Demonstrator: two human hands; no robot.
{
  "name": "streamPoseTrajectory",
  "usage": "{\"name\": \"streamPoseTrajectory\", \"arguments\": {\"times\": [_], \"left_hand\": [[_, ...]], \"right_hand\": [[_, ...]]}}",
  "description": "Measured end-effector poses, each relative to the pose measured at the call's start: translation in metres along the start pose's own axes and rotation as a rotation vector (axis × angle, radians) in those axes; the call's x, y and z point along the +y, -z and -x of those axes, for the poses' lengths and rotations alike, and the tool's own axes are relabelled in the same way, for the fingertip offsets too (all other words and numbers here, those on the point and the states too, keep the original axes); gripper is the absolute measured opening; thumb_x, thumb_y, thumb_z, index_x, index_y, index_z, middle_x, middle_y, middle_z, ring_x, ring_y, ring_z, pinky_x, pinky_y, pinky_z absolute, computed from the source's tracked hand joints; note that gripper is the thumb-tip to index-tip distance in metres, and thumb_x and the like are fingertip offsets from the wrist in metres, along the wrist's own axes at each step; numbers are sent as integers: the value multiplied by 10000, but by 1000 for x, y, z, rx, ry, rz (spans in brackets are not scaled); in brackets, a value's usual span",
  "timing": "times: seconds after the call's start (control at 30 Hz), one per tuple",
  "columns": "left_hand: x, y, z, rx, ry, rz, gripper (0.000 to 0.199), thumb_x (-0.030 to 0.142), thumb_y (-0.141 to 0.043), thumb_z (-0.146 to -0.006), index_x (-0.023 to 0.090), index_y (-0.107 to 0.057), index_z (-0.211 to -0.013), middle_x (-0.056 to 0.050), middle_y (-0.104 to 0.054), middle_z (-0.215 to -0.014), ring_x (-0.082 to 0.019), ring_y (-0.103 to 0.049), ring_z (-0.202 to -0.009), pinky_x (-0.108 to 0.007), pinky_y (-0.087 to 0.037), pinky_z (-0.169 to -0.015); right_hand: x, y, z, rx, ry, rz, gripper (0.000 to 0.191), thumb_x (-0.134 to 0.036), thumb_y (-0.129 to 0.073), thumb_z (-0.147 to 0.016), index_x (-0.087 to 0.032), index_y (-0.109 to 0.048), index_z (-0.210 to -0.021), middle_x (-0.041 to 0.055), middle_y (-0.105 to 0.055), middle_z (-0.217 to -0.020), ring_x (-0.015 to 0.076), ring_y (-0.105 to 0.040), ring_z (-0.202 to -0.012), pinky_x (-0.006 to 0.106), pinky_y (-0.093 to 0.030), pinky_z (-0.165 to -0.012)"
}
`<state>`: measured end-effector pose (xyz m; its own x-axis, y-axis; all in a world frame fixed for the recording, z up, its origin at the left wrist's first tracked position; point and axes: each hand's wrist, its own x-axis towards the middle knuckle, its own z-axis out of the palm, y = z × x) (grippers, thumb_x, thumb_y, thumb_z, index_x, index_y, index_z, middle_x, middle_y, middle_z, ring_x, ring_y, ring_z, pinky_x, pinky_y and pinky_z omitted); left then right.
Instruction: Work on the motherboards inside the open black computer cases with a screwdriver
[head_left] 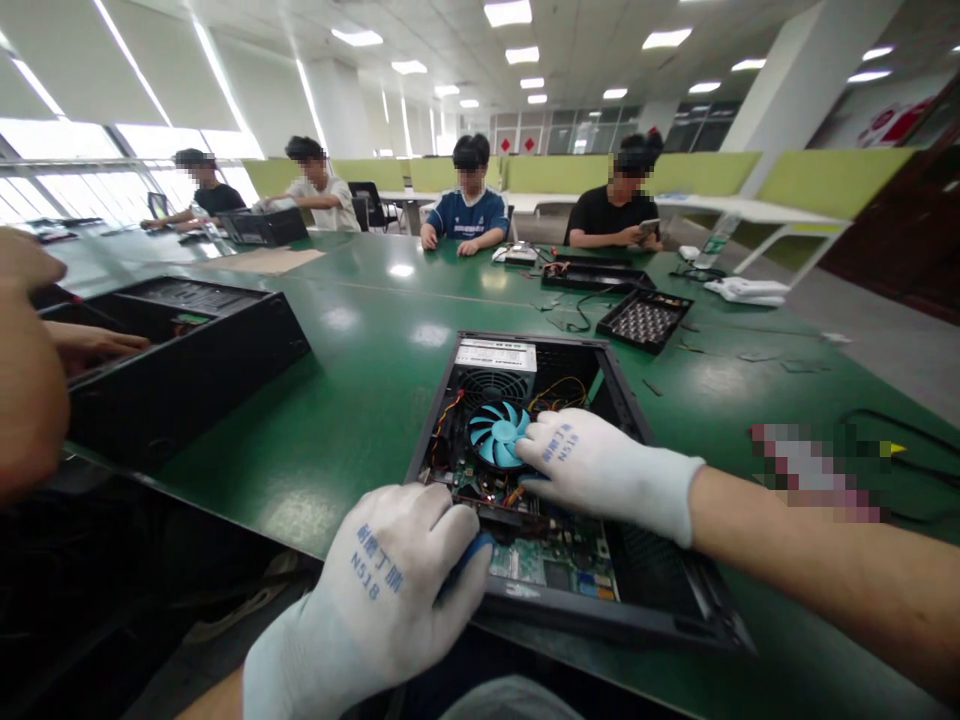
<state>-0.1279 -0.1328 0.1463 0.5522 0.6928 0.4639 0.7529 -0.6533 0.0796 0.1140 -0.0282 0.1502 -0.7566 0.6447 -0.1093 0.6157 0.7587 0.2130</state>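
From my remote seat, L to R: at 10 o'clock, a co-worker's hand (97, 342) reaches into an open black PC tower case (187, 400); a small green part shows inside. Farther, approx. 11 o'clock, another person's hands are at a black box (266, 228); contents unclear.

At 7 o'clock, my gloved L hand (397, 590) is mostly closed, fingers curled at the near-left of the open PC chassis (592, 612), central on the green table (345, 380). Can't tell what it grips, if anything. Inside: PSU (496, 355) at the far end, blue CPU fan (499, 435), wires, mobo (525, 565) nearer. My gloved R hand (585, 460), half-curled, is at the fan's 3 o'clock edge; hold unclear.

Step, I judge: two-handed work on internals around the fan. Next move calls for light fingertip control, clear of blades and wires.

At 1 o'clock, a shallow black tray (645, 320) w/ a patterned interior.
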Motion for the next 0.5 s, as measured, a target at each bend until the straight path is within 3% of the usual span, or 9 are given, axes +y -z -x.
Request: {"name": "streamPoseTrajectory", "arguments": {"times": [0.17,0.27,0.37,0.5], "left_hand": [[0,-1,1,-5,2,-5,190,282,-536,-992,231,-570,-812,-27,-582,-766,-213,-533,-670,-376,-326,-608],[0,-2,1,-5,5,0,193,289,-531,-998,230,-575,-820,-27,-584,-771,-213,-532,-673,-379,-333,-614],[0,-3,1,13,12,-5,201,293,-536,-997,230,-562,-808,-24,-580,-765,-211,-527,-669,-377,-329,-614],[1,-3,2,29,21,-14,189,292,-544,-993,232,-560,-815,-25,-584,-782,-215,-534,-683,-380,-329,-616]], "right_hand": [[-15,7,-22,-81,37,8,310,-454,-646,-953,-178,-714,-1075,131,-745,-1036,311,-713,-963,391,-519,-780],[-22,6,-30,-113,33,18,200,-298,-640,-940,-164,-725,-1062,138,-754,-1062,311,-725,-960,395,-530,-770],[-20,-1,-33,-121,59,19,179,-143,-593,-912,-176,-728,-1025,109,-767,-1010,280,-738,-912,370,-525,-742],[-10,-4,-27,-87,71,32,190,-156,-561,-924,-179,-718,-1027,107,-762,-969,292,-737,-897,381,-518,-732]]}}
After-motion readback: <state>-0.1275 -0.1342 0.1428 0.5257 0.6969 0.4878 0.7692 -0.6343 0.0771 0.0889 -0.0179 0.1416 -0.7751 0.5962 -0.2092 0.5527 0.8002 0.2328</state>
